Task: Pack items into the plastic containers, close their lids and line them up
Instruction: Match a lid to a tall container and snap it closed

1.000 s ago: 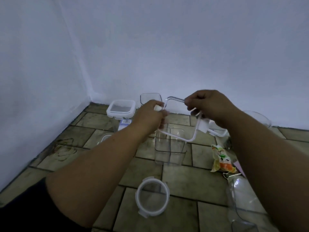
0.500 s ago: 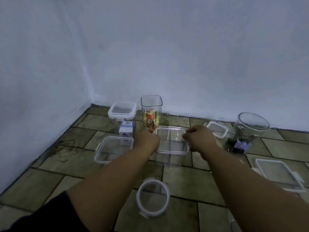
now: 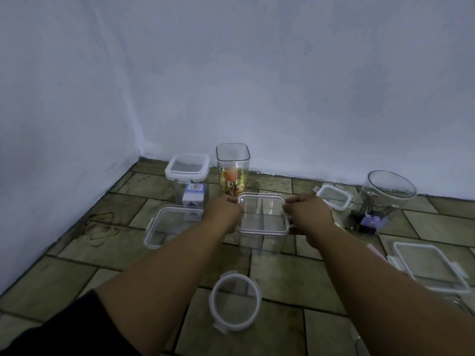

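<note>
A clear square lid (image 3: pixel 262 213) lies flat on top of a clear square container (image 3: pixel 261 241) in the middle of the tiled floor. My left hand (image 3: pixel 222 214) grips the lid's left edge and my right hand (image 3: pixel 309 214) grips its right edge, fingers curled over the side clasps. Behind it stands a tall open container (image 3: pixel 233 170) with colourful sweets inside. To its left, a lidded container (image 3: pixel 187 176) holds a purple-and-white box.
An open rectangular container (image 3: pixel 168 224) sits left of my hands. A round lid (image 3: pixel 235 301) lies near me. On the right are a small lid (image 3: pixel 334 196), a round tub (image 3: pixel 385 199) with binder clips, and a large lid (image 3: pixel 431 265). Walls close in at back and left.
A second ago both hands held the lid tilted in the air. They lowered it onto the square container, where it now lies flat with both hands at its side clasps.
</note>
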